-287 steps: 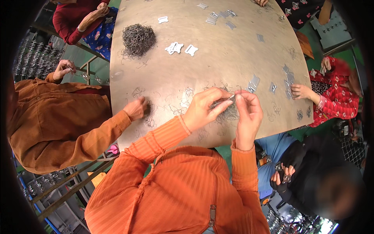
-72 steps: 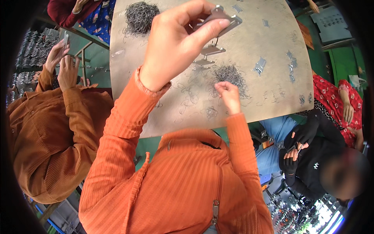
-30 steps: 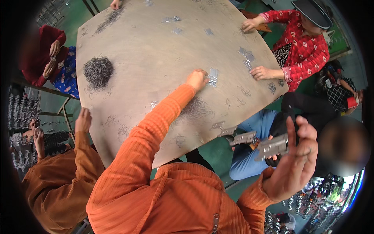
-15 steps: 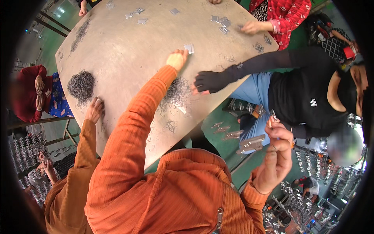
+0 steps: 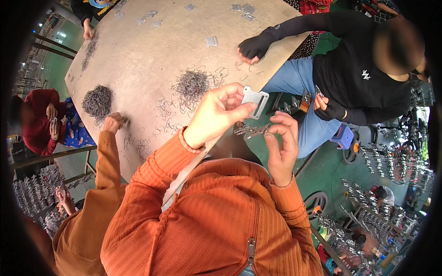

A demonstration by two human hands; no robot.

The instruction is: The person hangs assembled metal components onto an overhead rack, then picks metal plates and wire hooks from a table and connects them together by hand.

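Note:
My left hand [image 5: 220,110] is raised off the table edge, thumb and fingers closed on a flat silver metal buckle plate [image 5: 250,97] with a long slot and small corner holes. Just to its right, my right hand [image 5: 283,146] pinches a linked set of metal plates [image 5: 252,131], which hangs between the two hands and is seen nearly edge-on. How those plates are joined is too small to make out. Beyond my left hand, on the table, lies a tangled pile of thin wire hooks [image 5: 192,86].
The tan table [image 5: 147,60] carries another hook pile [image 5: 97,103], loose plates [image 5: 212,41] and scattered hooks. At right, a co-worker's black-gloved hand [image 5: 254,47] rests on it. A brown-sleeved hand [image 5: 113,123] touches it at left. A purple stool [image 5: 344,137] stands on the green floor.
My left hand has come back from the far table with a buckle plate in its fingers. My right hand has moved left and in toward it, bringing the linked plates along.

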